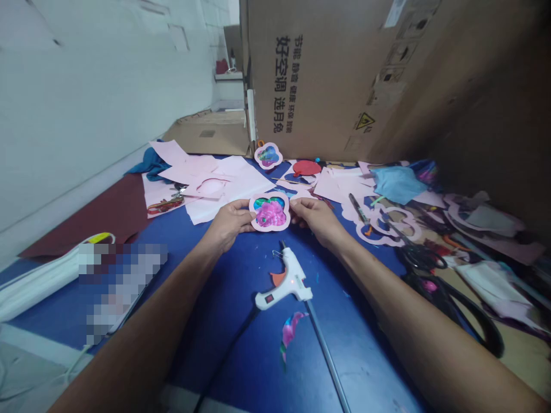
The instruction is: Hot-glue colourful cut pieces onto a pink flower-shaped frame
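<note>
- Both hands are at the middle of the blue table (258, 381), with a pink flower-outlined frame (272, 228) between them, raised at or just over the surface.
- The left hand (230, 223) has its fingers closed on the frame's left edge, thumb in front.
- The right hand (316, 218) has its fingers curled together at the right edge; from where I stand I cannot tell whether they truly grip it.
- Done, by the look of it: the opening is filled with shiny pink-and-blue fabric (271, 214), so this piece seems well along.
- A matching framed piece (268, 165) at the back, also filled, looks complete.
- Whether the fabric is fully stuck down, I can't see.
- The white hot-glue gun (286, 278) lies just in front, nozzle near the frame, its small light lit and a long glue stick (328, 355) running from its rear.
- A shiny offcut (291, 332) sits beside it.
- Perhaps left: the unfilled paper outlines (390, 242) at right, though they may only be scraps.
</note>
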Available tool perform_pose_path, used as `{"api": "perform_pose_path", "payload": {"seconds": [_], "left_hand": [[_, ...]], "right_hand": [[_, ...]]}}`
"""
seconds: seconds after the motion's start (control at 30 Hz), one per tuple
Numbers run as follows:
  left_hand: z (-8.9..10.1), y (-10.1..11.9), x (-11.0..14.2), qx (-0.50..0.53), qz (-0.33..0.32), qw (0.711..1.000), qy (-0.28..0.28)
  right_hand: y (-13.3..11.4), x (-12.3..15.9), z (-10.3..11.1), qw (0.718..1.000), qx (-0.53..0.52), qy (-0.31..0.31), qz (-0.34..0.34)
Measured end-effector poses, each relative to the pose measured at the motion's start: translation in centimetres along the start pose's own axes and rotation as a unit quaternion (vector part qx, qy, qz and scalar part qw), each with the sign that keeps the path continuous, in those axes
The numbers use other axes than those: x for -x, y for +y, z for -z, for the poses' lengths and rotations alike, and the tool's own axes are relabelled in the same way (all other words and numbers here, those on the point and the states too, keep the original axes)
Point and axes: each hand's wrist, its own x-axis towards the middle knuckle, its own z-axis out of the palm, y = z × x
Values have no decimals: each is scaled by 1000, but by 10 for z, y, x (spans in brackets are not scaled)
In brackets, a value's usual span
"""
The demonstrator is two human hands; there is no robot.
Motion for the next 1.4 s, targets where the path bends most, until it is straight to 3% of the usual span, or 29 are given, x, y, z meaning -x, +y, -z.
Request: {"api": "perform_pose_path", "payload": {"seconds": [0.2, 0.53, 1.07, 1.23, 1.4], "left_hand": [[1, 3, 2, -7, 7, 1000, 6], [0, 4, 2, 0, 6, 1000, 4], [1, 1, 1, 15, 9, 1000, -25], [-3, 7, 3, 22, 38, 999, -30], [-6, 12, 6, 8, 90, 996, 9]], "right_hand": [[1, -1, 3, 999, -50, 12, -15], [1, 1, 3, 999, 26, -30, 19], [4, 0, -3, 999, 26, -7, 19], [7, -1, -2, 998, 42, -4, 39], [8, -1, -2, 998, 44, -6, 48]]}}
